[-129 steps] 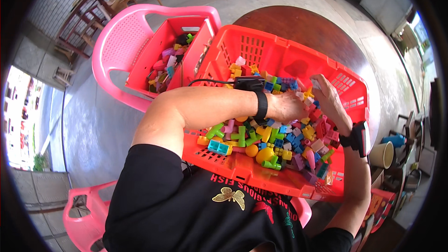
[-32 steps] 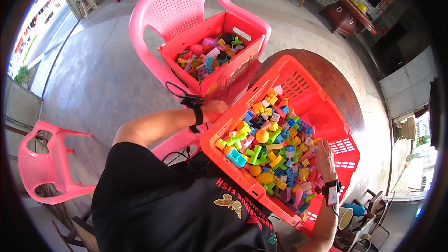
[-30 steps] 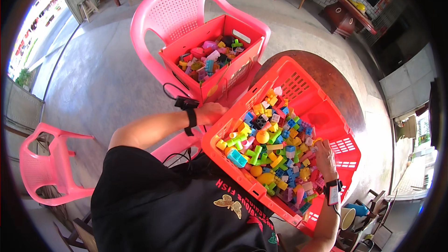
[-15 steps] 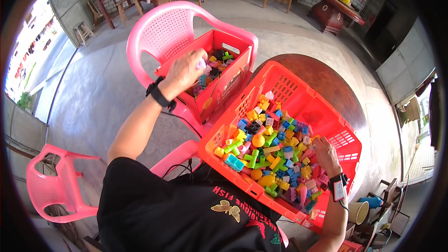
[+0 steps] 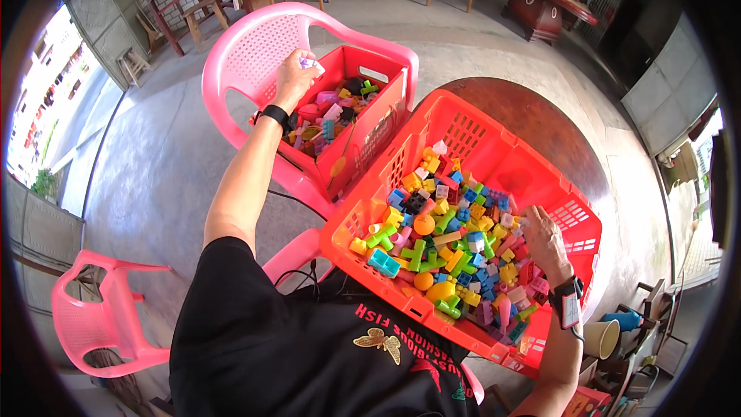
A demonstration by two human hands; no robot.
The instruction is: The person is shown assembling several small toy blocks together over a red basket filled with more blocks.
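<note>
My left hand [image 5: 292, 83] is raised over the far-left corner of a red box [image 5: 372, 120]. Its fingers are closed on a pale purple and white toy block [image 5: 311, 66]. Inside the box lie mixed toy blocks [image 5: 333, 113], many of them pink and purple. My right hand [image 5: 546, 243] reaches into a large red plastic crate [image 5: 532, 174] at its right side. Its fingers are bent together at the edge of a heap of colourful building blocks [image 5: 455, 235]; whether they pinch a small pale piece there is hard to make out.
The box stands on a pink plastic armchair [image 5: 258, 46]. A round brown wooden table [image 5: 525, 112] lies under the crate. Another pink chair [image 5: 104, 316] is at the left. A cable [image 5: 297, 274] runs near my lap. A beige bin [image 5: 600, 338] stands at lower right.
My left hand has moved up and away to the far left over the box, still holding the block, so more of the box's contents show. My right hand has shifted slightly among the blocks.
</note>
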